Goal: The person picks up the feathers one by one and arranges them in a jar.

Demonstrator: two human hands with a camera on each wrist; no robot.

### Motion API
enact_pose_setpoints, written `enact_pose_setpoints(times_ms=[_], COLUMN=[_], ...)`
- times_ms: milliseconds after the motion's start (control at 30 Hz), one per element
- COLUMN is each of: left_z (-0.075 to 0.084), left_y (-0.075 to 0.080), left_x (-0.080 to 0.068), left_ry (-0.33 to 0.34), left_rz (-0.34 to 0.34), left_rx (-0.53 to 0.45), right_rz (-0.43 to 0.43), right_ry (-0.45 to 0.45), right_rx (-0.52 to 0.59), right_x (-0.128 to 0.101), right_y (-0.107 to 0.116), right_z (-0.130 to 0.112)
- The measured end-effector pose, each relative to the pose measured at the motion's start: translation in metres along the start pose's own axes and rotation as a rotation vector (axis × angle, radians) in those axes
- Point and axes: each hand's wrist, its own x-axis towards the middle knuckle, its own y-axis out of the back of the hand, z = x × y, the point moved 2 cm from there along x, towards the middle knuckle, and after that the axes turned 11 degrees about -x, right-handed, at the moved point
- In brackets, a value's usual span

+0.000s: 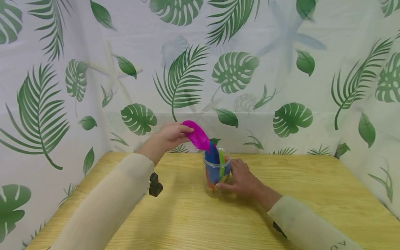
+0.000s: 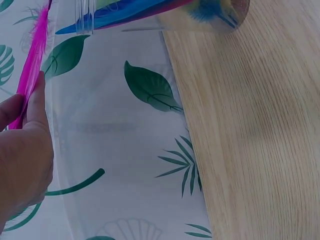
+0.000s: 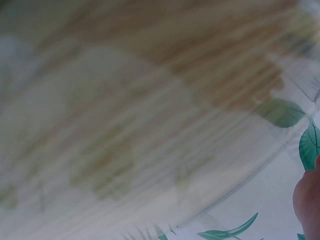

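Two hands work at a clear plastic jar [image 1: 217, 172] standing upright on the wooden surface [image 1: 312, 194], roughly at its middle. Left hand [image 1: 170, 136] is raised above and to the left of the jar, its grip pinching a magenta feather [image 1: 197, 135] between thumb and fingers; the feather slants down toward the jar mouth, lower tip at or just inside the rim, can't tell which. Left wrist view shows the same magenta feather [image 2: 31, 75] edge-on against the fingers [image 2: 35, 100] of that hand [image 2: 22, 155]. Right hand [image 1: 243, 178] sits on the surface just right of the jar, fingers curled round its lower side, grip holding it steady. Inside the jar: a blue feather [image 1: 213, 158] sticking up past the rim, a green feather [image 1: 221, 163] beside it, some orange lower down. Right wrist view is blurred, only wood grain and a bit of hand [image 3: 307, 200] at the edge. Leaf-print cloth [image 1: 281, 69] hangs behind and on both sides of the jar. Both arms wear pale sleeves [image 1: 109, 205].
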Motion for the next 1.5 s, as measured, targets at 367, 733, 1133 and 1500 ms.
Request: enact_pose_setpoints(times_ms=[367, 733, 1133, 1500], left_z=[-0.008, -0.008, -0.009, -0.029], left_y=[-0.014, -0.016, -0.013, 0.026], left_x=[0.005, 0.002, -0.001, -0.005], left_ry=[-0.016, -0.005, 0.023, 0.046], left_rz=[-0.024, -0.094, -0.165, -0.137], left_rx=[0.030, 0.051, 0.006, 0.016], right_rz=[-0.010, 0.010, 0.040, 0.023], right_ry=[-0.001, 0.013, 0.033, 0.056], right_rx=[-0.001, -0.015, -0.011, 0.024], right_x=[0.002, 0.002, 0.000, -0.001], right_y=[-0.002, -0.003, -0.004, -0.003], right_z=[0.000, 0.000, 0.004, 0.005])
